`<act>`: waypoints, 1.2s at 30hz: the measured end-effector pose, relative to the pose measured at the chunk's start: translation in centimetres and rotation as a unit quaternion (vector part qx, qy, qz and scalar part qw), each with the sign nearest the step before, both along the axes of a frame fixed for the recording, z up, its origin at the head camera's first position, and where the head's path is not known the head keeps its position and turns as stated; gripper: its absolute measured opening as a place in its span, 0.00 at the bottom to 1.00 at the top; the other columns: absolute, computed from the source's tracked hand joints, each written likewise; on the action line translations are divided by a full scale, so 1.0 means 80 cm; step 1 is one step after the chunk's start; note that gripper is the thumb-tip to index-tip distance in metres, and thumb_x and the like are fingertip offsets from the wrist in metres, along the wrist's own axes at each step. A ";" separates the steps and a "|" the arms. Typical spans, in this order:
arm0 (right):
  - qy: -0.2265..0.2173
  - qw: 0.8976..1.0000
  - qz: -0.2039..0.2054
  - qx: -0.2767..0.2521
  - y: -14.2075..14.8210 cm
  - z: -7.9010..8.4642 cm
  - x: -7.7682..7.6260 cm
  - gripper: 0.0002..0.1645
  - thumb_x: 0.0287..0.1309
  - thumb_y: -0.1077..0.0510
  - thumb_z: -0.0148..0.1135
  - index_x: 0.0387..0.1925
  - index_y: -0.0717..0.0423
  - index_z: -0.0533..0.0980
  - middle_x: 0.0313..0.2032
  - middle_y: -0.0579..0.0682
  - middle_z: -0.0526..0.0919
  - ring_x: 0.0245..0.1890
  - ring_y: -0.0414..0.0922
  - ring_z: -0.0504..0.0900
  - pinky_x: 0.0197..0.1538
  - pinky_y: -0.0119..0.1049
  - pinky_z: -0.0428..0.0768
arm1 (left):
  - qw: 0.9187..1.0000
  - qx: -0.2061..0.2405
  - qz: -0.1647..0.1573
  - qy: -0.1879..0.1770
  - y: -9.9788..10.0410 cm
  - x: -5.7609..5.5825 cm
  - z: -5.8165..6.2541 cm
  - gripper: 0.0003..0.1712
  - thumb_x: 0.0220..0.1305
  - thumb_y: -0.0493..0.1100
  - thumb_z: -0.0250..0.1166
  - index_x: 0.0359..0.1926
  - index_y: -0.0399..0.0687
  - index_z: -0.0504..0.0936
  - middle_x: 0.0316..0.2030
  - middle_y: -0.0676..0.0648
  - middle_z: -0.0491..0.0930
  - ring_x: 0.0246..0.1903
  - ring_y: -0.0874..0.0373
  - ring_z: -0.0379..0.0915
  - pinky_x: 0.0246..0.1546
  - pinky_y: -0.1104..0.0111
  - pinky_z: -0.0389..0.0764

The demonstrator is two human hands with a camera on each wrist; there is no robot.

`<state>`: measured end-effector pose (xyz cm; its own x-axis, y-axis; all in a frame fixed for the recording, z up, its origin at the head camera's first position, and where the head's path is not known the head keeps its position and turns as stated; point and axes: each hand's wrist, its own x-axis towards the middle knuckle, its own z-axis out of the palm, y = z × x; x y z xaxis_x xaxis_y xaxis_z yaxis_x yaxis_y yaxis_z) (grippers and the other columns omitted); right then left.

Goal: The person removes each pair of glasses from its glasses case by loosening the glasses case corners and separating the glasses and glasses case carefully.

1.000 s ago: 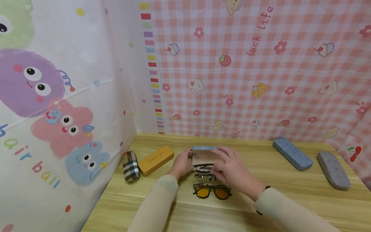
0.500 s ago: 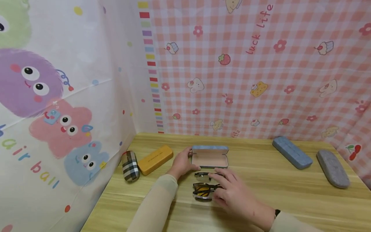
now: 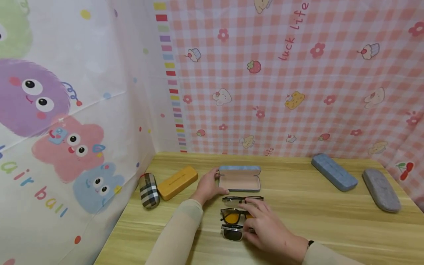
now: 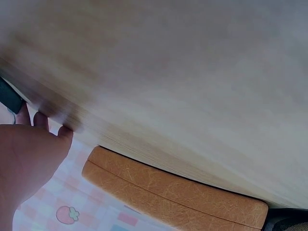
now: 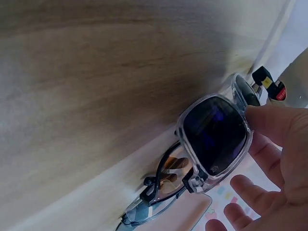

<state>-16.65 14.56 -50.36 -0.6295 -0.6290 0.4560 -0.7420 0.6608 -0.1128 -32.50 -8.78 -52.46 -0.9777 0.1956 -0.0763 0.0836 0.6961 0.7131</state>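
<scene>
My right hand (image 3: pixel 272 232) pinches clear-framed sunglasses (image 3: pixel 232 234) with dark lenses by one end. In the right wrist view the thumb presses at the bridge of the sunglasses (image 5: pixel 216 137). Just beyond them are black-framed glasses with amber lenses (image 3: pixel 233 218), partly covered by the fingers. Farther back lie dark-framed glasses with clear lenses (image 3: pixel 232 200). An open blue glasses case (image 3: pixel 240 183) with a pale lining stands behind that row. My left hand (image 3: pixel 207 187) grips its left end, thumb at the front corner. In the left wrist view the fingertips touch the case's dark edge (image 4: pixel 10 96).
To the left lie a yellow-orange glasses case (image 3: pixel 178 183) and a black-and-white checked case (image 3: pixel 149 190). A closed blue case (image 3: pixel 334 172) and a grey case (image 3: pixel 381 190) lie at the right. Patterned cloths hang behind and left of the wooden table (image 3: pixel 298 187).
My right hand has drawn the sunglasses from the open case toward me, past the two other pairs, to the near side of the amber glasses. The left hand has stayed at the case.
</scene>
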 end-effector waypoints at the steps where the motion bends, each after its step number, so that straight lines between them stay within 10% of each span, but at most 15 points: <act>1: -0.007 1.000 -0.003 0.001 0.000 0.000 -0.001 0.11 0.52 0.49 0.84 0.24 0.37 0.84 0.66 0.52 0.83 0.69 0.61 0.77 0.68 0.64 0.78 | 1.000 0.002 0.001 0.000 0.000 0.000 0.000 0.62 0.52 0.47 0.87 0.83 0.50 0.61 0.71 0.41 0.79 0.72 0.42 0.73 0.73 0.47 0.76; 23: -0.067 0.997 -0.023 0.007 -0.004 -0.006 -0.011 0.07 0.59 0.48 0.80 0.31 0.39 0.87 0.68 0.55 0.81 0.72 0.61 0.74 0.71 0.66 0.75 | 1.000 0.009 -0.002 0.004 -0.001 0.004 0.003 0.61 0.54 0.47 0.86 0.83 0.50 0.62 0.71 0.40 0.79 0.72 0.42 0.73 0.73 0.47 0.76; 36: -0.057 0.991 -0.088 -0.079 0.040 0.034 -0.054 0.10 0.63 0.55 0.77 0.45 0.51 0.87 0.65 0.61 0.83 0.64 0.64 0.80 0.64 0.67 0.80 | 1.000 0.015 0.000 0.004 0.000 0.007 0.006 0.60 0.54 0.46 0.86 0.83 0.49 0.62 0.71 0.40 0.78 0.72 0.41 0.73 0.73 0.47 0.76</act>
